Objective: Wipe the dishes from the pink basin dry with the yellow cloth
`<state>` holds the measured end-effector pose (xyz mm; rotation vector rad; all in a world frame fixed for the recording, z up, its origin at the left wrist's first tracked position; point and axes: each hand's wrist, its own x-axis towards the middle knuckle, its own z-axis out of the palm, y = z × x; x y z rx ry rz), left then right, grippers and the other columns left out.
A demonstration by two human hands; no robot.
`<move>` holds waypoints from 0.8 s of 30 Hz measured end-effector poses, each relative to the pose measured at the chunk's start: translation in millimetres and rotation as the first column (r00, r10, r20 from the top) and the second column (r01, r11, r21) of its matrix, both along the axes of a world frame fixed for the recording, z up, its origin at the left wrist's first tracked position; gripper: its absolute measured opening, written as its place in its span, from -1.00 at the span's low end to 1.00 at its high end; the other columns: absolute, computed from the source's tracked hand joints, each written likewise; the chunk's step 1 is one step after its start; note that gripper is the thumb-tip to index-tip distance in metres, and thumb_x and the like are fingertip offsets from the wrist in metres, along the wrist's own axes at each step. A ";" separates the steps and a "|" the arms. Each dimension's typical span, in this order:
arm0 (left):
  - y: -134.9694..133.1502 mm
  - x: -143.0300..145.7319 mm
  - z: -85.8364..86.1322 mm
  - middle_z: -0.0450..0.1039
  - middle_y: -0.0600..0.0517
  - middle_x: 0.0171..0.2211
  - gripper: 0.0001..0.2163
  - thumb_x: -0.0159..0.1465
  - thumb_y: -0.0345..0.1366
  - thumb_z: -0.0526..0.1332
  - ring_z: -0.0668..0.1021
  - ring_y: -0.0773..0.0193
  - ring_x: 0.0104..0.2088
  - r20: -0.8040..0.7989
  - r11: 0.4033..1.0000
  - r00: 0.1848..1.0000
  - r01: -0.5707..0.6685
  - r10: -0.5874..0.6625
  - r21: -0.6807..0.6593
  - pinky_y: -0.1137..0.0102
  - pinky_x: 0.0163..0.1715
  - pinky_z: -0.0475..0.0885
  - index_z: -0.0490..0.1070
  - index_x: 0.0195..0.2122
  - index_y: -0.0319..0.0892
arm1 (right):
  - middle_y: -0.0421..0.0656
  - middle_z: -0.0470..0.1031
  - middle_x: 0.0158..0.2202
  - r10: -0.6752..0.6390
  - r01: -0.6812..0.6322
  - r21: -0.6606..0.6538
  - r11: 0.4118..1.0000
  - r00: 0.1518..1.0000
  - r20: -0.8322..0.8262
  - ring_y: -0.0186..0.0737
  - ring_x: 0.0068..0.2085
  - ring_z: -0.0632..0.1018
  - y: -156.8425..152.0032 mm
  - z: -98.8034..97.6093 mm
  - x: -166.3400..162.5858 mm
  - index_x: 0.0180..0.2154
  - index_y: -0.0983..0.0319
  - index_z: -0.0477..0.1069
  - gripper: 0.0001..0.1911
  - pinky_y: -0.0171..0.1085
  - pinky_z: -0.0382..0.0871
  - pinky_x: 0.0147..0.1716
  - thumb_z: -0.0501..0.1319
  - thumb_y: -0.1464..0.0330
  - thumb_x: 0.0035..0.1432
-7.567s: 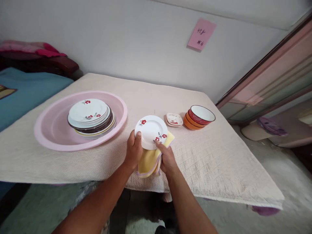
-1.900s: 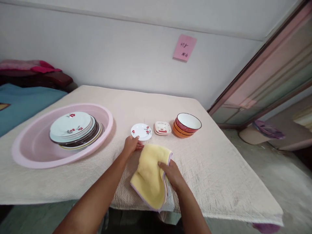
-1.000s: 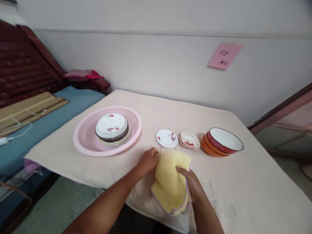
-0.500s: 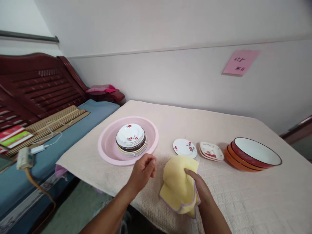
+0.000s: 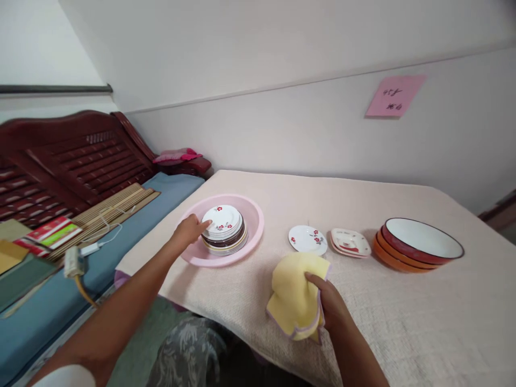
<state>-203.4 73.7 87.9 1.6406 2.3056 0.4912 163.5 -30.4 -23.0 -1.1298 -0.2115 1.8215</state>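
Observation:
My left hand (image 5: 192, 229) is at the left edge of a stack of plates, its thumb on the rim of the top white plate with red flowers (image 5: 221, 216). The fingers are closed at that rim, partly hidden. White, dark-brown and yellow-rimmed plates lie beneath it inside a pink basin (image 5: 256, 228). My right hand (image 5: 328, 295) is closed on a yellow cloth (image 5: 296, 290) with a purple edge, held above the near side of the table. Just behind the cloth, a single flowered plate (image 5: 306, 239) lies on the tablecloth.
Square small dishes (image 5: 350, 242) are stacked right of the single plate. Farther right sit nested orange and red bowls (image 5: 421, 244) with white insides. A cream cloth covers the table (image 5: 282, 199). Left of it stands a wooden bench (image 5: 60, 161) with a power strip (image 5: 74, 262).
My left hand has moved left and away from me, from beside the cloth to the plate stack in the basin. The right hand still holds the cloth in about the same place.

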 end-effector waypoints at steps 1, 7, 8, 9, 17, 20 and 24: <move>4.7 -1.3 -0.8 0.33 0.06 -0.75 -0.58 0.05 0.15 0.15 0.41 0.23 -0.71 -0.007 0.999 1.000 -0.003 0.003 -0.033 0.42 -0.63 0.17 0.28 -0.47 -0.17 | -0.05 0.60 -0.46 -0.003 0.003 0.017 1.000 1.000 0.003 0.00 -0.38 0.61 0.3 -1.8 0.9 -0.31 0.26 0.47 -0.80 -0.14 0.49 -0.38 0.27 0.37 -0.07; 18.5 -4.3 -9.7 0.23 0.09 -0.79 -0.60 0.00 0.11 0.23 0.33 0.29 -0.76 0.104 0.991 0.995 0.001 0.013 -0.137 0.43 -0.69 0.17 0.26 -0.51 -0.17 | -0.09 0.59 -0.47 -0.025 0.024 0.063 0.998 1.000 0.012 -0.06 -0.40 0.61 -3.9 3.6 2.2 -0.30 0.26 0.45 -0.77 -0.20 0.49 -0.40 0.29 0.38 -0.10; 18.8 -4.0 -10.9 0.22 0.11 -0.79 -0.61 0.02 0.09 0.22 0.32 0.32 -0.76 0.121 0.990 0.993 0.003 0.014 -0.139 0.44 -0.69 0.18 0.25 -0.50 -0.17 | -0.09 0.59 -0.47 -0.024 0.023 0.064 0.998 1.000 0.019 -0.06 -0.41 0.60 -5.3 5.0 2.7 -0.30 0.26 0.44 -0.77 -0.20 0.49 -0.41 0.29 0.38 -0.10; 18.9 -3.6 -11.8 0.21 0.12 -0.79 -0.63 0.04 0.07 0.21 0.31 0.34 -0.76 0.137 0.990 0.990 0.003 0.016 -0.140 0.45 -0.69 0.18 0.25 -0.50 -0.17 | -0.09 0.59 -0.47 -0.022 0.020 0.064 0.998 0.999 0.028 -0.06 -0.43 0.60 -6.6 5.6 3.5 -0.29 0.26 0.44 -0.76 -0.20 0.49 -0.43 0.30 0.37 -0.10; 26.6 -5.6 -11.3 0.24 0.10 -0.78 -0.74 0.07 -0.09 0.20 0.35 0.32 -0.74 0.165 0.991 0.985 -0.018 0.040 -0.132 0.45 -0.67 0.23 0.28 -0.46 -0.20 | -0.10 0.58 -0.48 -0.012 0.008 0.080 0.997 0.999 0.047 -0.06 -0.49 0.58 -7.3 -3.6 9.9 -0.26 0.26 0.43 -0.73 -0.19 0.47 -0.51 0.28 0.35 -0.10; 31.3 -8.9 -8.6 0.25 0.09 -0.80 -0.76 0.04 -0.12 0.23 0.38 0.27 -0.73 0.138 0.994 0.989 -0.031 0.046 -0.107 0.45 -0.68 0.23 0.29 -0.46 -0.20 | -0.09 0.59 -0.47 -0.010 0.005 0.097 0.995 0.999 0.049 -0.07 -0.50 0.58 -7.5 -3.0 7.8 -0.26 0.27 0.43 -0.73 -0.19 0.47 -0.50 0.28 0.36 -0.10; 33.5 -9.2 -1.8 0.22 0.08 -0.84 -0.78 0.02 -0.16 0.23 0.35 0.27 -0.77 0.129 0.999 0.991 -0.037 0.042 -0.041 0.45 -0.70 0.18 0.30 -0.53 -0.21 | -0.07 0.59 -0.45 -0.006 0.000 0.108 0.994 0.998 0.055 -0.05 -0.45 0.59 -8.5 -0.9 4.9 -0.29 0.28 0.44 -0.73 -0.18 0.49 -0.45 0.29 0.35 -0.12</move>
